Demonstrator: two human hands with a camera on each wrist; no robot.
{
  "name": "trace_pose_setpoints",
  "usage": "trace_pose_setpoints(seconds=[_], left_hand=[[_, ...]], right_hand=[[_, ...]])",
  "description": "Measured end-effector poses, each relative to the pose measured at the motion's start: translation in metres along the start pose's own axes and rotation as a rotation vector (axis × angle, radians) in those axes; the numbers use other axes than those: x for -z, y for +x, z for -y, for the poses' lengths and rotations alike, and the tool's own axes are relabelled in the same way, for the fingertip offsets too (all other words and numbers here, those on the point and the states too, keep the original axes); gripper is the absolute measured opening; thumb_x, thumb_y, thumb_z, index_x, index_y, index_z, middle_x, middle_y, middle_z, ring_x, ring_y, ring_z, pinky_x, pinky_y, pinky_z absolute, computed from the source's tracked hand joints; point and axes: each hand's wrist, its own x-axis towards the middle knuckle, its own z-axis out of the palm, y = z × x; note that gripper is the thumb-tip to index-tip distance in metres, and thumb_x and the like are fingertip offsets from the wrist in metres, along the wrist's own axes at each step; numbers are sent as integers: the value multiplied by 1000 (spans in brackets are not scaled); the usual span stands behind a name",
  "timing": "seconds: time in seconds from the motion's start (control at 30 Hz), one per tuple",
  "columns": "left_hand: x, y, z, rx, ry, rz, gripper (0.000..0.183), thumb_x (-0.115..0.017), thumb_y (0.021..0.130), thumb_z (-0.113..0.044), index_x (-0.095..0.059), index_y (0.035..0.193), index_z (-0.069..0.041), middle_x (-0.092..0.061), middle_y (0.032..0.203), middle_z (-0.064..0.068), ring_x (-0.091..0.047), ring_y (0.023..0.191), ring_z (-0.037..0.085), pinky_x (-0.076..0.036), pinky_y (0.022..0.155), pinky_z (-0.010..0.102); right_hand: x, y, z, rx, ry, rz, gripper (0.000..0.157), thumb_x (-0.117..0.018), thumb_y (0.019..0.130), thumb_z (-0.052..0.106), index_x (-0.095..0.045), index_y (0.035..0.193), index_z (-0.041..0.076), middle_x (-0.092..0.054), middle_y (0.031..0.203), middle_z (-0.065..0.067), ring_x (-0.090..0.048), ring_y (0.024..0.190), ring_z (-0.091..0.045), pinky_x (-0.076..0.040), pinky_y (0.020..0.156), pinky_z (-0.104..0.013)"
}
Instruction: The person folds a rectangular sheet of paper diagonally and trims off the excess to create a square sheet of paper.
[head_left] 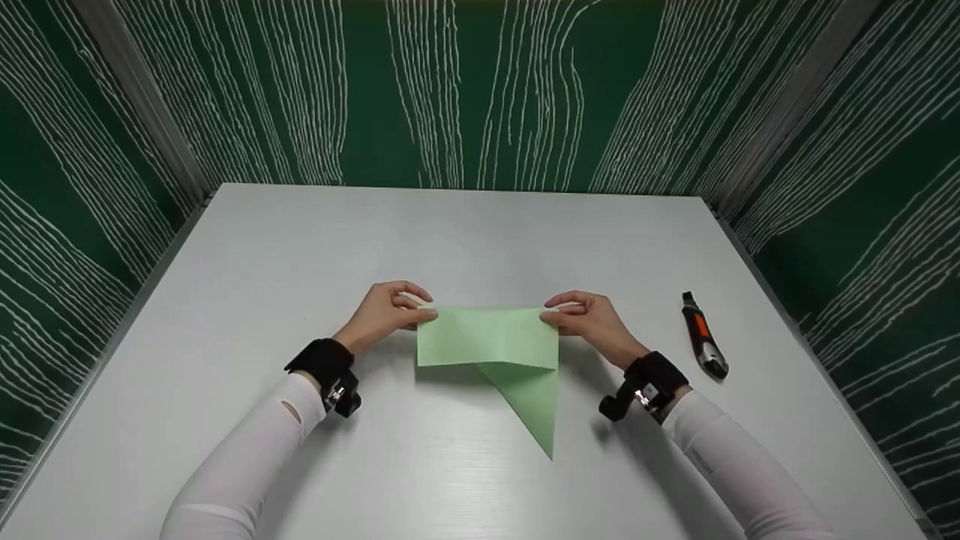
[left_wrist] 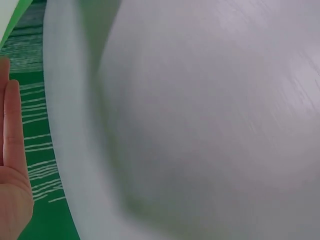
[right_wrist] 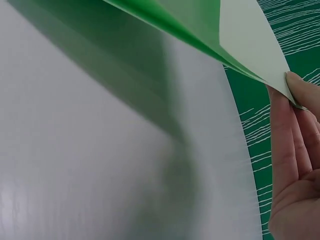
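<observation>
A folded sheet of light green paper is held up over the white table in the head view. Its upper part is a wide rectangle, and a pointed triangular flap hangs below on the right. My left hand pinches the upper left corner between thumb and fingers. At the upper right corner, my right hand does the same. The right wrist view shows the thumb and fingers gripping a corner of the layered paper. Only part of the left hand appears in the left wrist view, where its grip is cut off.
A utility knife with black and orange handle lies on the white table to the right of my right hand. Green walls with white wavy lines stand behind the table and at both sides. The paper casts a shadow on the tabletop.
</observation>
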Motion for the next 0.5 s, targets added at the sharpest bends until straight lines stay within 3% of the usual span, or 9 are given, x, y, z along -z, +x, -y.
trace_pose_setpoints(seconds=[0.33,0.5], left_hand=[[7,4,-8,70,86,77,35,-81,90,-24,-76,121,-9,-79,111,9,-75,90,9,-62,95,41],[9,5,-12,107,98,99,35,-82,89,-27,-77,119,-9,-79,114,11,-77,91,10,-61,96,42]], right_hand=[[5,-1,4,-34,-69,30,40,-81,90,25,-73,120,0,-81,95,8,-76,93,-6,-61,87,-24],[7,0,5,-31,-47,76,39,-79,91,22,-72,123,-1,-81,99,9,-77,96,-5,-62,89,-25]])
